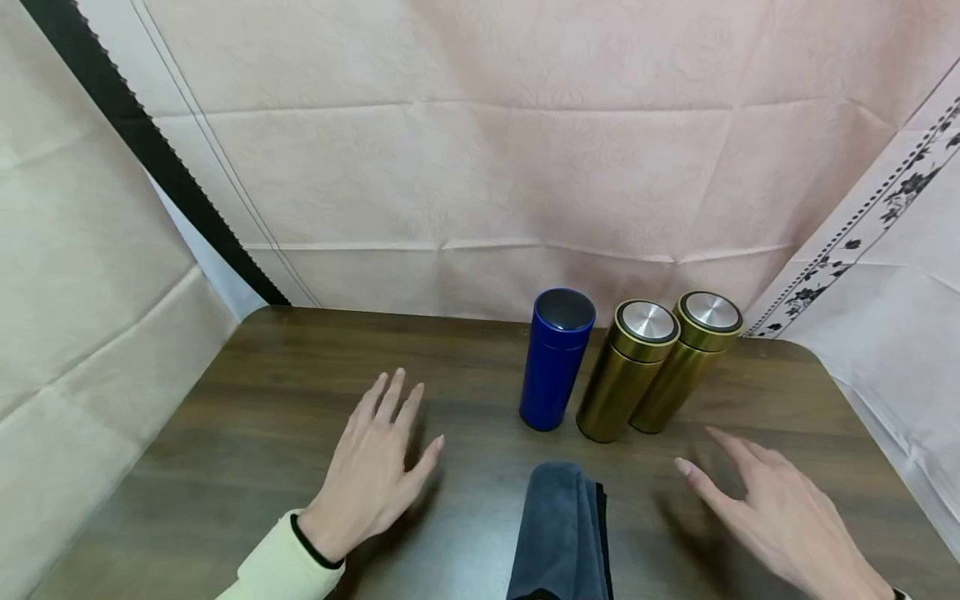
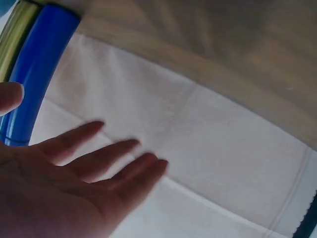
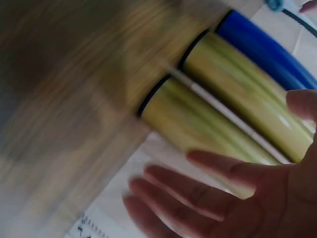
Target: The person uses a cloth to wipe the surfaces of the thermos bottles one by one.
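Fingers (image 1: 391, 397) spread apart, the left hand (image 1: 370, 479) is below-left of the blue flask (image 1: 555, 371) near frame centre; the right hand (image 1: 791, 512), likely above the table (image 1: 240, 450), is below-right of 2 gold flasks (image 1: 622, 383).

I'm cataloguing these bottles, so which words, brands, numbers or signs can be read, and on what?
None: no readable text shows on the blue bottle, left gold bottle, right gold bottle or grey cloth.
The patterned border at right shows dark flowers and dots.
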A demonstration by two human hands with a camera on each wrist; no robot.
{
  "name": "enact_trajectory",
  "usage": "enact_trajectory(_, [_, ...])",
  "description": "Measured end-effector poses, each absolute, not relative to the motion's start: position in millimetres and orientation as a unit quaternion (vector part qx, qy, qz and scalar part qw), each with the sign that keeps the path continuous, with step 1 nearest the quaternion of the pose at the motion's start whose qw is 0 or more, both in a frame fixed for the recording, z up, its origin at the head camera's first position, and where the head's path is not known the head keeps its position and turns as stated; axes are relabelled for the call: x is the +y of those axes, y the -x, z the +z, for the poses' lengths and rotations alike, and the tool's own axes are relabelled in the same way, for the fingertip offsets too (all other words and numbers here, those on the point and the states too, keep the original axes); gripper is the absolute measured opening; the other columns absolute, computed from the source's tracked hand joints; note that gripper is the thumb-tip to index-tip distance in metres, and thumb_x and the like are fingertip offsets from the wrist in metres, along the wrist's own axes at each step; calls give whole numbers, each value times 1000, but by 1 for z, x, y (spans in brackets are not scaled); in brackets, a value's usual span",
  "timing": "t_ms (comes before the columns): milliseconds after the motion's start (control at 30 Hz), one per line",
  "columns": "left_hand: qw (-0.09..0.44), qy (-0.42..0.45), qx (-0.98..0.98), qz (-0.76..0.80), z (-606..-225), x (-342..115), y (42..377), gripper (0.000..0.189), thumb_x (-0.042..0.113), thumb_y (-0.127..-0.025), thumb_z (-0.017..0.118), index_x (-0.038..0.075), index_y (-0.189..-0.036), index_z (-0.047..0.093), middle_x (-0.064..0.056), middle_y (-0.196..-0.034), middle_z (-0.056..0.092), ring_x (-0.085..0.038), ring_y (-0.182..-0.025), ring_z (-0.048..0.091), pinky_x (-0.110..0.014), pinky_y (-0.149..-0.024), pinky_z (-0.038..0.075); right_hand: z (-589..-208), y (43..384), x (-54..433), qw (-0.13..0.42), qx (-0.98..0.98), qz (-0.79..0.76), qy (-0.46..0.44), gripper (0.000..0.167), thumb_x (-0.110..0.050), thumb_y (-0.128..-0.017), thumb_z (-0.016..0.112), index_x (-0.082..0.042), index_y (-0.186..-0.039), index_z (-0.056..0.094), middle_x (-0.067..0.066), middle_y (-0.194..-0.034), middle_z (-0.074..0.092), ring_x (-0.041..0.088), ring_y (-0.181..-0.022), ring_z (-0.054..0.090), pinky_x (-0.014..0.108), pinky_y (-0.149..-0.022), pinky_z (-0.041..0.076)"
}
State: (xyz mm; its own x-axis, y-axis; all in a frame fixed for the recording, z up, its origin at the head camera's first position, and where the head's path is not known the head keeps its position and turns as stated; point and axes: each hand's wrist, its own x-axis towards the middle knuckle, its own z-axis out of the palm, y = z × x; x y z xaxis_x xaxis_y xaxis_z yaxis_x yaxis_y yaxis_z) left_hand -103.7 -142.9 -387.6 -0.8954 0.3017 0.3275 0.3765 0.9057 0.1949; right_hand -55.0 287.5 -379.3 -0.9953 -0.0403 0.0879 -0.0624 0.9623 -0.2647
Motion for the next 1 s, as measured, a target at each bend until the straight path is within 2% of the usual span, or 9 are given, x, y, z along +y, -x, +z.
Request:
enact_trajectory(67, [159,188,-958,-149,-380,-137,108,61,47,-101,57,5,-145,54,-19,-154,49,-36,-144,44,-55,-113,44,-377,53,280,26,-990,134,-35,69,-65,-97,54,-9,-137,60,23,-133,64,49,-120,59,69,-87,48])
enact_trajectory(200, [176,218,-941,-190,-361,-120,121,49,39,-100,60,8,-137,59,-10,-138,61,-28,-127,57,-47,-101,54,-377,52,261,6,-988,137,-73,61,-66,-96,56,-14,-127,67,12,-125,68,37,-111,67,62,-84,54])
enact_trajectory(400, [198,249,-918,-236,-332,-92,148,44,37,-100,58,8,-133,60,-7,-128,64,-24,-116,60,-42,-95,55,-374,57,228,-41,-978,179,-100,63,-68,-98,49,-19,-134,63,8,-137,62,32,-124,62,59,-95,52])
enact_trajectory(567, [175,265,-909,-269,-310,-76,166,48,41,-103,53,7,-136,56,-6,-131,60,-23,-121,57,-42,-102,52,-373,67,206,-77,-971,203,-95,76,-76,-95,42,-17,-141,57,9,-142,59,33,-128,59,59,-98,51])
enact_trajectory(700, [152,286,-901,-287,-297,-66,175,56,48,-105,47,7,-144,49,-7,-140,56,-23,-131,52,-43,-109,48,-378,77,197,-109,-968,215,-74,85,-81,-92,42,-14,-141,57,10,-139,61,34,-126,60,59,-98,52])
enact_trajectory(933, [108,303,-898,-301,-282,-47,186,74,60,-100,51,12,-154,37,-4,-156,45,-20,-144,42,-43,-118,42,-387,88,186,-147,-963,219,-57,87,-87,-82,51,-13,-127,64,5,-113,64,18,-95,63,44,-79,56])
enact_trajectory(1000, [95,301,-898,-307,-281,-42,189,77,61,-98,53,13,-155,36,-3,-157,43,-19,-145,42,-43,-118,41,-389,88,183,-154,-962,218,-55,87,-87,-80,55,-14,-124,65,6,-115,65,19,-96,64,45,-80,57])
